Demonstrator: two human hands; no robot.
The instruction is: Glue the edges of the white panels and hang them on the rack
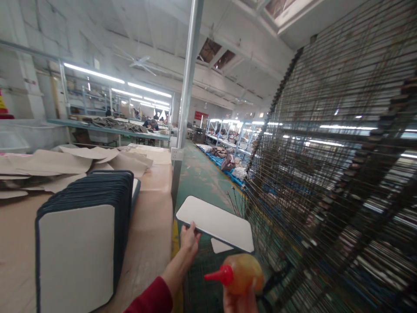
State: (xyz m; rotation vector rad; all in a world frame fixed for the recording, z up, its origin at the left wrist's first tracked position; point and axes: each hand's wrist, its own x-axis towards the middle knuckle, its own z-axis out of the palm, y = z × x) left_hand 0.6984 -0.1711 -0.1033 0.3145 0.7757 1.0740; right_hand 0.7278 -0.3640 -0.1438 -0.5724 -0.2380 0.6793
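Note:
My left hand (189, 238) grips the near edge of a white rounded panel (216, 221) and holds it flat out toward a tall wire drying rack (332, 174). Another white panel (220, 246) lies just below it on a rack shelf. My right hand (239, 301), low in the view, is wrapped around an amber glue bottle (243, 273) with a red nozzle pointing left. A stack of white panels with dark edges (83, 237) stands on the paper-covered table (151, 226) at my left.
Loose brown paper sheets (65, 163) lie at the back of the table. A metal post (187, 95) rises beside the table's corner. A green-floored aisle (202, 174) runs ahead between workbenches, with people working far off.

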